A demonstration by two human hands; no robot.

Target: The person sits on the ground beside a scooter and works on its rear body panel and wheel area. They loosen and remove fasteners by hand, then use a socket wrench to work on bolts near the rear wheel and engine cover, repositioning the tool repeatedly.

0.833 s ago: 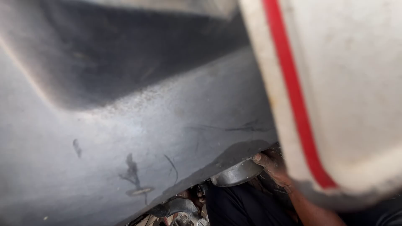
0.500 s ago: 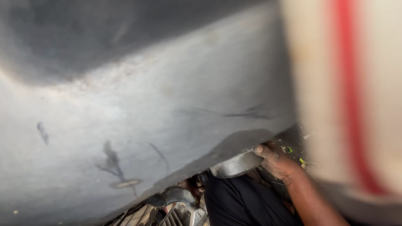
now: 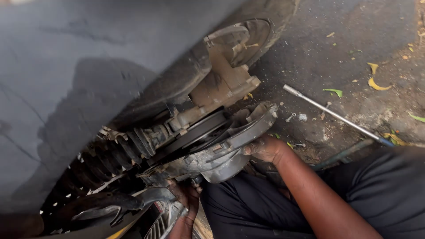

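A grey metal engine side cover (image 3: 221,152) hangs partly off a scooter's drive unit, under the grey body panel (image 3: 79,66). My right hand (image 3: 264,148) grips the cover's right lower edge. My left hand (image 3: 185,194) holds the cover from below at its left end, fingers partly hidden by the metal. Behind the cover a dark round pulley (image 3: 195,130) shows. A black coil spring (image 3: 119,152) sits to the left of it.
The scooter's rear wheel (image 3: 248,37) lies at the top. A long metal wrench (image 3: 334,115) rests on the asphalt to the right, with small bolts (image 3: 291,117) and dry leaves near it. My dark trouser legs fill the bottom right.
The view has swung off the white red-striped panel and down, so the drive unit, the cover and the ground now show. My right hand stays on the cover's edge; my left hand has come into sight.
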